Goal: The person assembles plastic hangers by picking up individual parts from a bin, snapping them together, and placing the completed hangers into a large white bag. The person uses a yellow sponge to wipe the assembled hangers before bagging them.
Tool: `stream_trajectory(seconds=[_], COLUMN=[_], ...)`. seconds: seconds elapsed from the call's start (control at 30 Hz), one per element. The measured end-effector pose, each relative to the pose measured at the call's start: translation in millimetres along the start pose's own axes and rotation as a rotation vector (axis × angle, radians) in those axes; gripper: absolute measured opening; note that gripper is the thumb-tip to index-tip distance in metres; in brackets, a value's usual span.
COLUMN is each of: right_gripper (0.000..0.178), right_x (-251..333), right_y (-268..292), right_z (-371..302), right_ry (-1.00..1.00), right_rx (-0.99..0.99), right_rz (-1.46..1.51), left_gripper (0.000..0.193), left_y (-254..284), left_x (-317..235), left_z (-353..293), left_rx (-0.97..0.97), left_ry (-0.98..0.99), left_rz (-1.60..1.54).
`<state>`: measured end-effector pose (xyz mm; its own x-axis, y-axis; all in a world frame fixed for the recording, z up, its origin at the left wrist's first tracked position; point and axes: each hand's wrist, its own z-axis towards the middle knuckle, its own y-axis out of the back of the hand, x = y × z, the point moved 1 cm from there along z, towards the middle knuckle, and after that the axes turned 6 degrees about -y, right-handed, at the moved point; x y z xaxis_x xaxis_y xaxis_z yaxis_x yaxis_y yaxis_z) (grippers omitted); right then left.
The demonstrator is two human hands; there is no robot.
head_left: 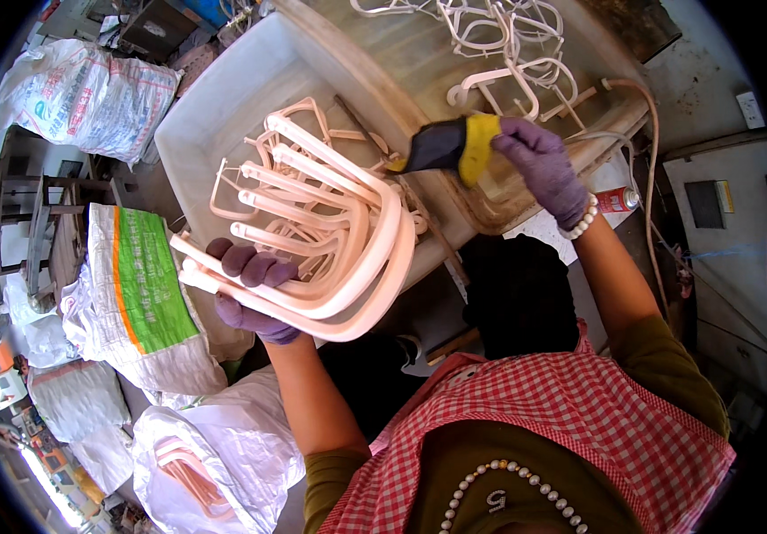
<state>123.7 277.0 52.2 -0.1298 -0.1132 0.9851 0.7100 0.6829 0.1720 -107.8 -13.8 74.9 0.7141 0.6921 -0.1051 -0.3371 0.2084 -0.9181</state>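
My left hand (254,285), in a purple glove, is closed around several nested pale pink U-shaped plastic pieces (392,245). They are held at the near left side of a pale plastic tub (214,80), over more pink pieces (299,111) lying inside it. My right hand (543,169), also gloved in purple and with a bead bracelet at the wrist, pinches one end of a yellow-and-black flat object (472,149). Its kind is unclear; its dark end reaches left toward the held pieces, near the tub's right rim.
A second tub (481,214) at the right holds pale looped frames (526,44) at its far end. A hose (655,178) curves down beside it, near a red can (617,199). Woven sacks (89,98) stand at the left; an open white bag (250,427) with pink pieces sits near left.
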Motion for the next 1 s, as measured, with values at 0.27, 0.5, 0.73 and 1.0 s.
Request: stream_trajectory(seconds=[0.27, 0.5, 0.73, 1.0], right_gripper=[0.029, 0.031, 0.026, 0.015], right_x=[-47.1, -150.5, -126.9, -103.9], right_y=[70.3, 99.0, 94.8, 92.2], right_z=[-28.1, -92.4, -91.7, -62.9], right_ry=[-0.412, -0.896, -0.563, -0.694], right_rx=[-0.063, -0.255, -0.275, -0.278], right_rz=[-0.045, -0.268, -0.061, 0.301], left_gripper=[0.029, 0.044, 0.044, 0.042], left_y=[-8.5, 5.0, 27.4, 14.9], left_x=[-0.5, -13.0, -48.2, -54.9], left_z=[2.9, 1.8, -8.4, -23.3], left_rx=[-0.062, -0.442, -0.711, -0.740], left_ry=[-0.053, -0.243, -0.294, -0.246], left_rz=[-0.041, 0.550, 0.682, 0.593])
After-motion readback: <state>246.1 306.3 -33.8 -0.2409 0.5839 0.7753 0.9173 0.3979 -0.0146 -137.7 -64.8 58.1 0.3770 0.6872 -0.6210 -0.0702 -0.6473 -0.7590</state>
